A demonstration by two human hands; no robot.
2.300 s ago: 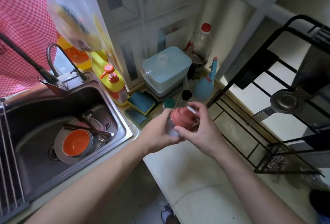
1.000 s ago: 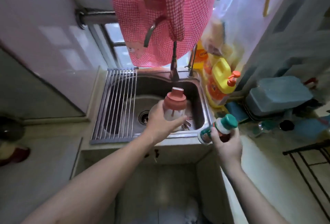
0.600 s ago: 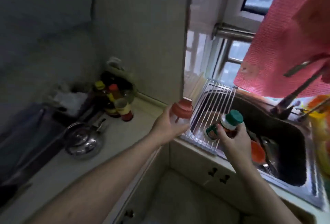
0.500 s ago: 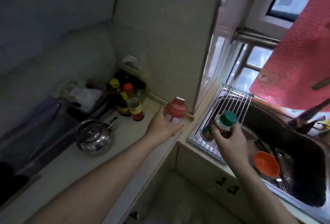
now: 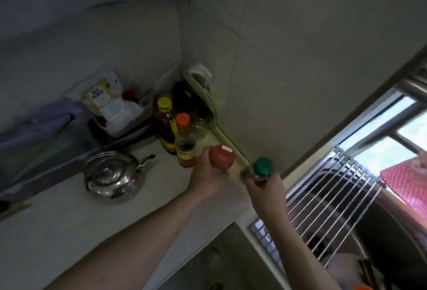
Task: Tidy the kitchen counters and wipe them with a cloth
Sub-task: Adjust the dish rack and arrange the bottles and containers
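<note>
My left hand (image 5: 205,174) grips a small bottle with a red cap (image 5: 221,159), held just above the pale counter (image 5: 69,215) beside the corner bottles. My right hand (image 5: 265,188) holds a jar with a green lid (image 5: 261,166) and a second small green-topped jar (image 5: 244,173) beside it, over the counter's right end near the wall. Both arms reach toward the corner. A bottle with an orange cap (image 5: 183,141) and one with a yellow cap (image 5: 165,123) stand there.
A steel kettle (image 5: 113,177) sits on the counter at the left. Behind it a tray holds a white packet (image 5: 108,102). A roll-up wire rack (image 5: 323,206) covers the sink's left part. A pink checked cloth (image 5: 406,185) hangs at the right by the window.
My view has swung left from the sink to the corner counter. Both hands have carried their bottles toward the corner bottles, and the red-capped one is now lower, beside the orange-capped bottle.
</note>
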